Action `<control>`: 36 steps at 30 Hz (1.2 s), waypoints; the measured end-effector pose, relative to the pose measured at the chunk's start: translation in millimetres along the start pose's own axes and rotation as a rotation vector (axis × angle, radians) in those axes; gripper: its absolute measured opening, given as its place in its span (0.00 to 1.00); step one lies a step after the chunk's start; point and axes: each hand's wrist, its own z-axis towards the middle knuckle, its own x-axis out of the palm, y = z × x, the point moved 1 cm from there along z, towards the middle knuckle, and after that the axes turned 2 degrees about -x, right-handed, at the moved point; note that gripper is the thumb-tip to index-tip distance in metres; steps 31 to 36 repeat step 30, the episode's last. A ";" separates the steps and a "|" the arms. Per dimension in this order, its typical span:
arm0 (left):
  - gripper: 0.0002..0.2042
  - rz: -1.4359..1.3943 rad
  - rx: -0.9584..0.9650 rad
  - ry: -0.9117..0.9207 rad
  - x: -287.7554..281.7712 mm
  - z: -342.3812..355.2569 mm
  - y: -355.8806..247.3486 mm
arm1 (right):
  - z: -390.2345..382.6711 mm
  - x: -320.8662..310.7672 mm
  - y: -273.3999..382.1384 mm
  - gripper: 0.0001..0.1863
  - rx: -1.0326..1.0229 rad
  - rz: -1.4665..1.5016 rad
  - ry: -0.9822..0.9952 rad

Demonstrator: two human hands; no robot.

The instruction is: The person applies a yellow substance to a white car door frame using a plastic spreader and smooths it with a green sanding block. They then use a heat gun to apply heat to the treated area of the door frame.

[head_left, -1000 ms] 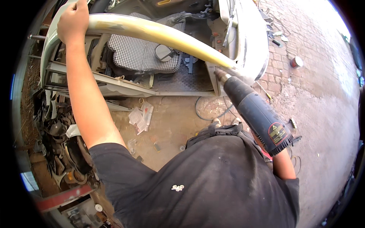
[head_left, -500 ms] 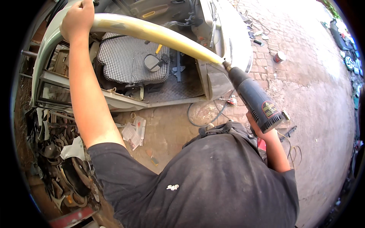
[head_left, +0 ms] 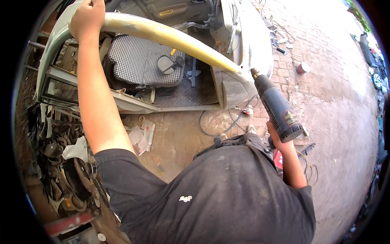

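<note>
My right hand (head_left: 278, 137) grips a dark grey heat gun (head_left: 275, 101). Its metal nozzle points up and left toward the lower end of a curved, yellow-patched windscreen pillar (head_left: 174, 40), a small gap apart from it. My left hand (head_left: 88, 20) is closed at the pillar's upper end, against the roof frame of a stripped pale vehicle body (head_left: 134, 105). Its fingertips are hidden near the top edge, so what they hold cannot be made out. Beneath the pillar, inside the cab, lies a black-and-white checked seat (head_left: 136, 61) with a grey-faced mirror (head_left: 165, 64) on it.
Scrap parts (head_left: 69, 175) lie heaped at the left. Papers (head_left: 142, 137) are on the ground below the sill. A hose (head_left: 203, 126) loops beside the vehicle, near a round tool (head_left: 248, 111). To the right a can (head_left: 302, 68) stands on the paving, and a cable (head_left: 310, 173) trails near my right arm.
The heat gun's nozzle has moved right and slightly down, away from the pillar's lower end. My left hand stays at the frame while the whole view has shifted slightly.
</note>
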 end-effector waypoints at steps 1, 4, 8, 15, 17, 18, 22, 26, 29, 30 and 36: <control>0.24 0.071 -0.042 0.050 2.2 3.6 4.9 | 0.9 -4.5 -2.7 0.18 -0.043 -0.040 0.025; 0.23 0.053 -0.016 0.024 4.1 2.4 3.1 | 10.7 -17.6 3.5 0.07 -0.157 -0.044 0.041; 0.23 0.082 -0.081 0.102 3.1 3.5 -0.3 | 13.6 -33.7 -15.6 0.14 -0.182 -0.151 0.093; 0.22 0.097 -0.141 0.072 6.0 6.4 5.7 | 31.3 -65.4 -27.4 0.21 -0.202 -0.110 0.168; 0.22 0.086 -0.144 0.053 6.3 6.9 4.6 | 33.2 -67.4 -38.0 0.22 -0.277 -0.207 0.147; 0.22 0.092 -0.140 0.060 6.7 6.9 4.1 | 35.2 -68.3 -39.9 0.22 -0.313 -0.254 0.136; 0.21 0.089 -0.139 0.054 8.2 6.8 5.3 | 45.4 -84.3 -36.2 0.23 -0.046 0.004 0.238; 0.21 0.051 -0.160 0.043 7.4 4.9 1.8 | 42.9 -86.5 -60.0 0.24 -0.217 -0.208 0.205; 0.21 0.093 -0.147 0.034 6.8 6.9 5.2 | 48.1 -98.3 -46.6 0.25 -0.094 -0.080 0.258; 0.21 0.092 -0.142 0.037 9.4 7.6 2.3 | 47.6 -99.8 -48.6 0.25 -0.083 -0.090 0.269; 0.21 0.092 -0.142 0.037 9.4 7.6 2.3 | 47.6 -99.8 -48.6 0.25 -0.083 -0.090 0.269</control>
